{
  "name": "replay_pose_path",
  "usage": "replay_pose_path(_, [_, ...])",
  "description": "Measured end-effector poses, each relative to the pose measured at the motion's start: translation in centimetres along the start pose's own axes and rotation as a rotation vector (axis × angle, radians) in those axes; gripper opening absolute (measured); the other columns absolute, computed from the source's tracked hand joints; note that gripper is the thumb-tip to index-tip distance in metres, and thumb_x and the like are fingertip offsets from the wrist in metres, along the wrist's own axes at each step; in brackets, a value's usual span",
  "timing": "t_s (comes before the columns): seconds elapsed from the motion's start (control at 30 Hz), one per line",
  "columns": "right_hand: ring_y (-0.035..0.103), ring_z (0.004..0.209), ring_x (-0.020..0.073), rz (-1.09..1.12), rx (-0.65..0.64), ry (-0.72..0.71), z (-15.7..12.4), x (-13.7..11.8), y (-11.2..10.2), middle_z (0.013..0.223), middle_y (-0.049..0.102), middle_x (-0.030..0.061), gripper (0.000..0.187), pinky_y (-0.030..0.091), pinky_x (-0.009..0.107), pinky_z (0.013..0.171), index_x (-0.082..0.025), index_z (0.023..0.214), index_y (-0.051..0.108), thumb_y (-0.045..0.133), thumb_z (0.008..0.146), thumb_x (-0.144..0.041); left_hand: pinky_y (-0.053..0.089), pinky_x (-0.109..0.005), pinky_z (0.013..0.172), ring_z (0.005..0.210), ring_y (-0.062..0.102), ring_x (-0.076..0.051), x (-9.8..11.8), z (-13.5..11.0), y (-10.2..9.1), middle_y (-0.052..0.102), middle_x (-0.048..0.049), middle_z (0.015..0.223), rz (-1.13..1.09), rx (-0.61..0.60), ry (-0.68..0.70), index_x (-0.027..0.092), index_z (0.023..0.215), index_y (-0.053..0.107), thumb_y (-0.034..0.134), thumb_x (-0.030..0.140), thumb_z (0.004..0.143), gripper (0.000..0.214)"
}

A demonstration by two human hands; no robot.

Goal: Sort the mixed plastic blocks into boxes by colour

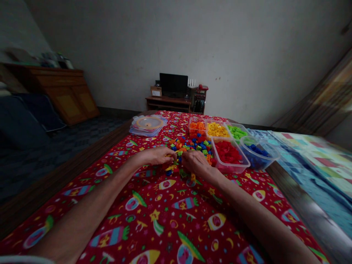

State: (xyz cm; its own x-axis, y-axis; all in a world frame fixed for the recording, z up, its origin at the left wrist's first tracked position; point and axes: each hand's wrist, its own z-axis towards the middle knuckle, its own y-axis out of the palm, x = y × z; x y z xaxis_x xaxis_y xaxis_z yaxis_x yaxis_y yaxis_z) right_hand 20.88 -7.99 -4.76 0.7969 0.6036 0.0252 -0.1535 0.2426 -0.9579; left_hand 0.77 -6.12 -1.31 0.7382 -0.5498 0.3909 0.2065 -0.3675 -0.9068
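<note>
A pile of small mixed-colour plastic bricks (pixel 189 146) lies on a red patterned tablecloth (pixel 170 216). My left hand (pixel 156 156) rests at the pile's near left edge, fingers curled onto some bricks. My right hand (pixel 195 161) lies beside it at the pile's near side, knuckles up, fingers bent among the bricks. What each hand grips is too small to name. Behind and right of the pile stand clear tubs of sorted bricks: orange (pixel 197 127), yellow (pixel 217 129), green (pixel 237 132), red (pixel 228 152) and blue (pixel 257 151).
A stack of clear lids (pixel 147 124) lies at the table's far left. A bed with a colourful cover (pixel 316 157) runs along the right. A low desk with a monitor (pixel 173 85) stands at the back wall, a wooden cabinet (pixel 63 91) at left.
</note>
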Motion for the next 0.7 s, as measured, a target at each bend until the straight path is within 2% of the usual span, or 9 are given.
replay_pose_path(0.13, [0.054, 0.071, 0.0168, -0.026, -0.027, -0.088, 0.1, -0.5, 0.4, 0.085, 0.064, 0.0087, 0.023, 0.038, 0.026, 0.061, -0.021, 0.094, 0.066, 0.044, 0.090, -0.018, 0.042, -0.018, 0.058, 0.066, 0.059, -0.013, 0.9, 0.1, 0.4, 0.069, 0.0013, 0.075, 0.005, -0.045, -0.040, 0.019, 0.088, 0.070, 0.056, 0.024, 0.074, 0.021])
replay_pose_path(0.3, [0.055, 0.089, 0.0215, -0.069, 0.054, -0.091, -0.8, -1.2, 1.8, 0.094, 0.062, 0.0126, 0.023, 0.041, 0.032, 0.079, -0.017, 0.097, 0.064, 0.043, 0.088, -0.012, 0.038, -0.020, 0.053, 0.067, 0.061, -0.016, 2.2, 0.0, 0.9, 0.070, -0.0018, 0.076, 0.223, -0.009, -0.142, 0.022, 0.092, 0.072, 0.056, 0.019, 0.075, 0.024])
replay_pose_path(0.37, [0.055, 0.088, 0.0208, -0.052, 0.052, -0.081, -0.8, -1.2, 1.8, 0.093, 0.063, 0.0122, 0.023, 0.040, 0.032, 0.079, -0.017, 0.098, 0.064, 0.044, 0.088, -0.014, 0.038, -0.021, 0.054, 0.069, 0.062, -0.018, 2.7, -0.1, 0.8, 0.071, -0.0028, 0.077, 0.283, -0.001, -0.165, 0.024, 0.094, 0.073, 0.055, 0.018, 0.075, 0.027])
replay_pose_path(0.43, [0.056, 0.079, 0.0189, 0.005, -0.003, -0.047, -0.4, -0.9, 1.3, 0.086, 0.064, 0.0103, 0.021, 0.039, 0.029, 0.071, -0.017, 0.094, 0.066, 0.045, 0.088, -0.017, 0.040, -0.022, 0.055, 0.071, 0.063, -0.019, 3.2, -0.2, 0.8, 0.072, -0.0042, 0.079, 0.323, 0.001, -0.189, 0.025, 0.094, 0.073, 0.056, 0.017, 0.074, 0.028])
replay_pose_path(0.53, [0.054, 0.066, 0.0151, 0.177, -0.040, 0.056, 0.5, 0.0, -0.2, 0.072, 0.064, 0.0061, 0.023, 0.033, 0.025, 0.060, -0.018, 0.087, 0.068, 0.046, 0.088, -0.025, 0.039, -0.023, 0.056, 0.070, 0.063, -0.020, 3.8, -0.2, 1.0, 0.071, -0.0055, 0.078, 0.355, 0.015, -0.192, 0.024, 0.091, 0.074, 0.057, 0.016, 0.074, 0.025])
replay_pose_path(0.63, [0.054, 0.065, 0.0127, 0.481, 0.076, 0.141, 1.1, 0.8, -1.6, 0.069, 0.063, 0.0029, 0.021, 0.032, 0.022, 0.059, -0.017, 0.083, 0.067, 0.050, 0.086, -0.029, 0.037, -0.023, 0.053, 0.061, 0.060, -0.018, 3.7, 0.0, 1.2, 0.065, -0.0028, 0.062, 0.266, 0.029, -0.152, 0.022, 0.086, 0.072, 0.056, 0.021, 0.077, 0.019])
replay_pose_path(0.7, [0.051, 0.059, 0.0110, 0.739, 0.104, 0.220, 1.3, 1.1, -2.0, 0.063, 0.058, -0.0002, 0.021, 0.033, 0.021, 0.056, -0.016, 0.080, 0.064, 0.051, 0.084, -0.032, 0.036, -0.023, 0.052, 0.055, 0.055, -0.016, 3.1, 0.2, 1.2, 0.061, -0.0009, 0.056, 0.161, 0.038, -0.126, 0.020, 0.080, 0.070, 0.055, 0.028, 0.079, 0.017])
